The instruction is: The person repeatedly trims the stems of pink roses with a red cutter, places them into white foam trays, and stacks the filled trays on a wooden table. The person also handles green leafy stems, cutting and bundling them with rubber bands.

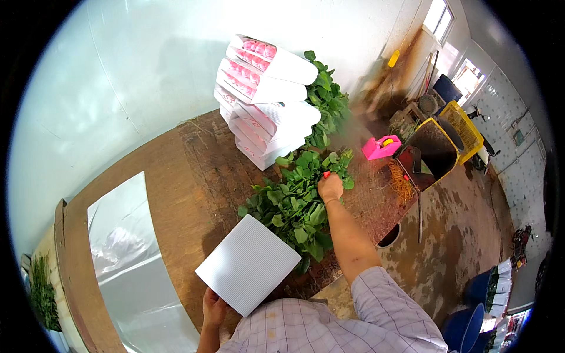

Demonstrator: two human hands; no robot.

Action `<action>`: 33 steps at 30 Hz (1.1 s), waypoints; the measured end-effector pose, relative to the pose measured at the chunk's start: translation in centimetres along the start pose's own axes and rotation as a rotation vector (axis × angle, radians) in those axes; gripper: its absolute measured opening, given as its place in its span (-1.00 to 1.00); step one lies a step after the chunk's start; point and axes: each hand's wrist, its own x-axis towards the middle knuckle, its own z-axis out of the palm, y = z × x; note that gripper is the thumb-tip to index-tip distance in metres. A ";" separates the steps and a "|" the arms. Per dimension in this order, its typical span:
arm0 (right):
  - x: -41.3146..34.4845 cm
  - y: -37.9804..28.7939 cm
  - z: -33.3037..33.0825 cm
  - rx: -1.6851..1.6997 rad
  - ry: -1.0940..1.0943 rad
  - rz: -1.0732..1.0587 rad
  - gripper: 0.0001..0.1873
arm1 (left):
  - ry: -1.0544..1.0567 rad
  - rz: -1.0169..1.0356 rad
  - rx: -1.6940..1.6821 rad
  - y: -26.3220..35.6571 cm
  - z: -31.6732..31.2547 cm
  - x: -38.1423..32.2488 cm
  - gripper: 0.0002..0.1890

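My left hand point(214, 307) grips the lower left edge of a white corrugated cardboard wrap point(248, 266), which lies around one end of a bunch of leafy green stems point(298, 203). My right hand point(330, 187) is closed at the stem end, with a small red object point(326, 174) showing at its fingers; what that is cannot be told. Beyond the bunch stands a stack of similar wrapped bunches point(287, 64), pink roses point(259, 49) showing in the upper ones and leaves sticking out on the right. Blooms inside the near wrap are hidden from view.
A clear plastic sheet point(132, 260) covers part of the wooden table point(176, 194) at left. A pink tape dispenser point(380, 148) and orange rubber bands point(401, 182) lie at the right end. Beyond are a yellow-rimmed bin point(435, 150) and a yellow crate point(463, 128). Blue buckets point(463, 328) stand lower right.
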 end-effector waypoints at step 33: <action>-12.5 14.7 -7.7 0.869 -0.033 -0.218 -0.88 | -0.440 0.376 -0.185 17.7 9.3 -4.0 -0.77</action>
